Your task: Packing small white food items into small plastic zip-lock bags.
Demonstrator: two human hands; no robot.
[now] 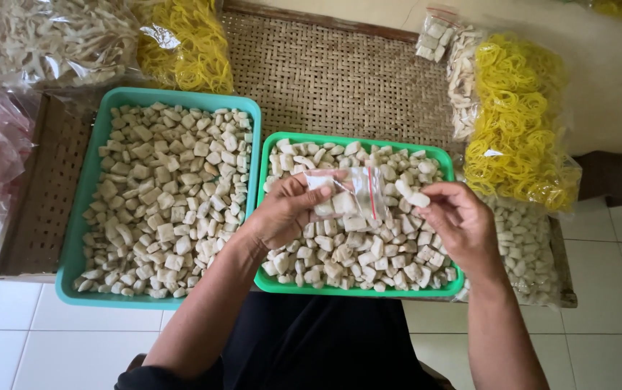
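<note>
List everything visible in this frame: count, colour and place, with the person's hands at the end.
small clear bag: one, transparent with a red strip, held over the green tray
white piece: one, pale, pinched by the right hand
green tray: one, full of pale pieces, centre
teal tray: one, larger, full of pale pieces, left
rubber bands bag: one, yellow, right
second rubber bands bag: one, yellow, top left
woven mat: one, brown, under the trays
left hand: holds the bag
right hand: holds the piece
</note>
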